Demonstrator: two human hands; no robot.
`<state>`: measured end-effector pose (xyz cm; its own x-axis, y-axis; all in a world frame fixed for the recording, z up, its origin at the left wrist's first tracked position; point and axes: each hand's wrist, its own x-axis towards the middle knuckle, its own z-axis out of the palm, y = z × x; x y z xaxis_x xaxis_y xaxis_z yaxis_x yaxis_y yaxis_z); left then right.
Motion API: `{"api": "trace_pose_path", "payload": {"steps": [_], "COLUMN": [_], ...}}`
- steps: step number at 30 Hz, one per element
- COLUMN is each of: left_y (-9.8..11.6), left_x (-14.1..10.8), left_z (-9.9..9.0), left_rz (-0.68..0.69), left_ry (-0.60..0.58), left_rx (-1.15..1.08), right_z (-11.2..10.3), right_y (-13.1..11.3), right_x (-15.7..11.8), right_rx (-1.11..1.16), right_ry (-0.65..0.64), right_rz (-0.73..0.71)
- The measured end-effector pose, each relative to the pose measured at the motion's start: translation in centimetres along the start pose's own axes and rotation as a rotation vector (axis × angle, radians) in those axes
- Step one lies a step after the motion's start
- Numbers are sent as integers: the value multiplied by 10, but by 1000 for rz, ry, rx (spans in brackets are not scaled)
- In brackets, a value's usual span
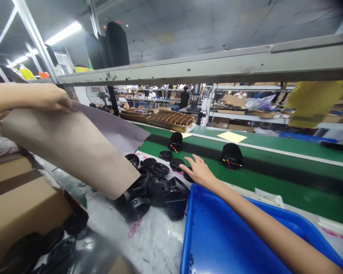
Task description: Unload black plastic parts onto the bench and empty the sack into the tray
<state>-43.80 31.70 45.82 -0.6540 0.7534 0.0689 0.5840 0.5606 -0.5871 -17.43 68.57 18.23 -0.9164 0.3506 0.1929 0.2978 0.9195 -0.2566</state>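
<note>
A hand at the upper left, my left hand [55,99], grips the top edge of a large grey-brown sheet [71,148], which slopes down to the right. The sheet's lower corner hangs over a pile of round black plastic parts [158,188] on a plastic-covered surface. My right hand [198,171] reaches over the far edge of a blue tray [214,236], its fingers spread beside the black parts at the back of the pile. Nothing shows in its grasp. Part of another hand or wrist shows at the far left edge, behind the sheet.
Two black cylinders [232,156] with coloured wires stand on the green conveyor belt [274,182]. An open cardboard box [31,205] and more black parts are at lower left. A metal shelf beam [202,64] crosses above; a divided carton [171,118] lies beyond.
</note>
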Motion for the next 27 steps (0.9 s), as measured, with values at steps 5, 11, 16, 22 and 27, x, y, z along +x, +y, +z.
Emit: {"api": "trace_pose_path", "payload": {"steps": [5,11,16,22,27], "left_y": [-26,-27,-16,-28,-59], "left_x": [-3,-3,-4,-7,-3], "left_z": [22,30,30,32,41], "left_rz": [-85,-200,-279,-332,-354], "left_ry": [-105,-147,-179,-137,45], "left_rx": [-71,-129,-169,-227,-327], "right_z": [20,18,16,37,35], "right_y": [42,40,12,-3,-1], "right_x": [42,49,48,84,94], "right_rx": [60,136,188,106,102], "right_ry": [-184,-162,-147,-140,-226], "right_rz": [48,-41,-143,-205,-242]}}
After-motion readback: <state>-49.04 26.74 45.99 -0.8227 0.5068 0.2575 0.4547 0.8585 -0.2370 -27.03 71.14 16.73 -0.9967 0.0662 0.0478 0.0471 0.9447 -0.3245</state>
